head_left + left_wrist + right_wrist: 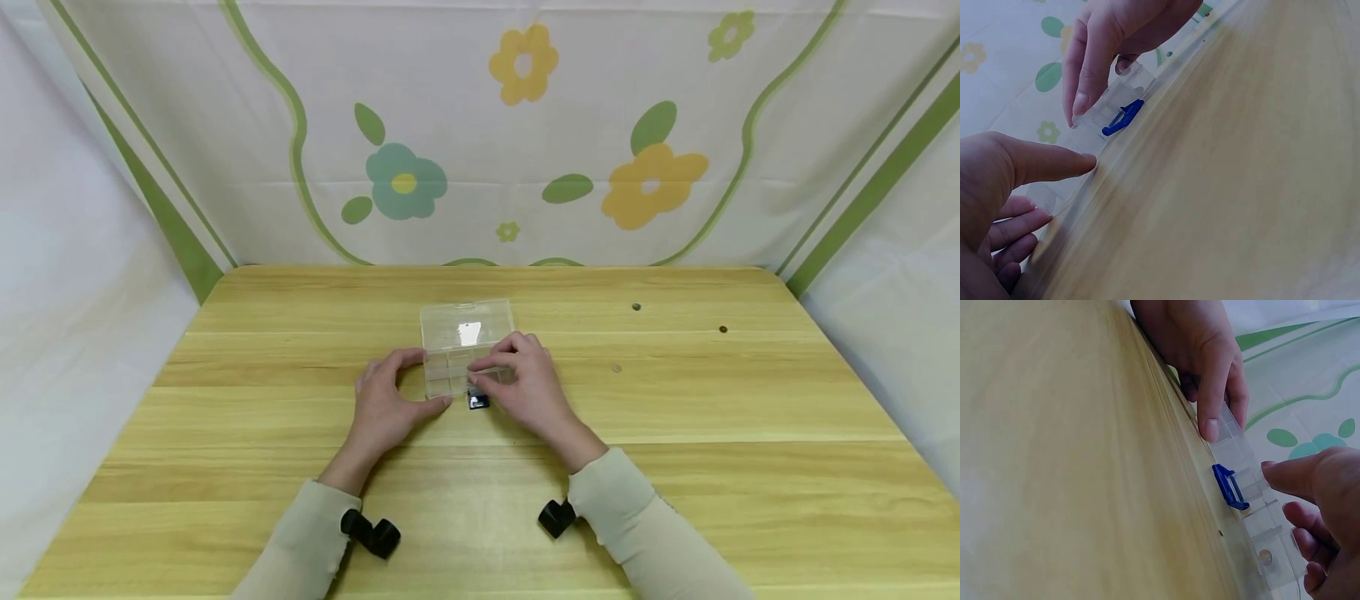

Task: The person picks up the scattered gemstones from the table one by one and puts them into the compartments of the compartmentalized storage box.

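A clear plastic compartment box [438,375] lies on the table with its transparent lid [446,325] raised at the back. Its blue latch [1230,487] juts out at the front. At the box's left end, my left hand [386,404] holds it, thumb along the front edge and fingers behind. My right hand [528,383] is over the middle compartments, thumb and index fingertips close together; whether something small is between them cannot be seen. A small round pale piece [1265,557] sits in a compartment near the right end.
To the right on the wooden table [675,500] lie a dark greyish piece [636,307], a brown piece [723,329] and a pale piece [617,367], all small and round. A flowered cloth [465,125] hangs behind the table.
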Demonstrator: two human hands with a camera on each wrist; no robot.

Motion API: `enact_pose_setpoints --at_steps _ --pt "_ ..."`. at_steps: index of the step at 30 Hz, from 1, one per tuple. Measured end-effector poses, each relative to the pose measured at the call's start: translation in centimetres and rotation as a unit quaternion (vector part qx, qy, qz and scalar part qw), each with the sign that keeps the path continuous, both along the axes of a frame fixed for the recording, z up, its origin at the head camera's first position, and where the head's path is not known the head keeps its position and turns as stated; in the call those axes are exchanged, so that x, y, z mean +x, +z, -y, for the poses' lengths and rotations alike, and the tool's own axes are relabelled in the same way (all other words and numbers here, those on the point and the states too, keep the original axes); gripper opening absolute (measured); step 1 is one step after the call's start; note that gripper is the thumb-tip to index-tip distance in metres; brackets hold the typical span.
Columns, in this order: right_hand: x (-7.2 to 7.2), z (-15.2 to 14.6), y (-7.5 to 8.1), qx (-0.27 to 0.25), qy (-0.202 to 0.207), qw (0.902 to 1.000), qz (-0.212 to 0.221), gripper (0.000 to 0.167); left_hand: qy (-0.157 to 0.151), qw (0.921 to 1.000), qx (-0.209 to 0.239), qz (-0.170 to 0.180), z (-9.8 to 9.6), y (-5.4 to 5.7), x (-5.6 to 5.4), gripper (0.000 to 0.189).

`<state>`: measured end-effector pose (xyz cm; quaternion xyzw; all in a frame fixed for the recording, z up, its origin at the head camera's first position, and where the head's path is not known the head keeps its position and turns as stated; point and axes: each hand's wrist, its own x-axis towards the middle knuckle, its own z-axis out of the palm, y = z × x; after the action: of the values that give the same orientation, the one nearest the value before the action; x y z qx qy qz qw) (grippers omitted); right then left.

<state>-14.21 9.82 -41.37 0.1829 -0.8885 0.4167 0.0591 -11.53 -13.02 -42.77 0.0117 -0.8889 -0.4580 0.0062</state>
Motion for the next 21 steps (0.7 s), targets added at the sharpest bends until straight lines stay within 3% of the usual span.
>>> enact_pose_setpoints --at_steps 21 --pt "0.06 -0.09 -0.2 -0.005 -0.004 0.9999 0.014 0.011 -0.001 1.0 -0.002 0.0 -0.03 0.01 0.01 0.075"
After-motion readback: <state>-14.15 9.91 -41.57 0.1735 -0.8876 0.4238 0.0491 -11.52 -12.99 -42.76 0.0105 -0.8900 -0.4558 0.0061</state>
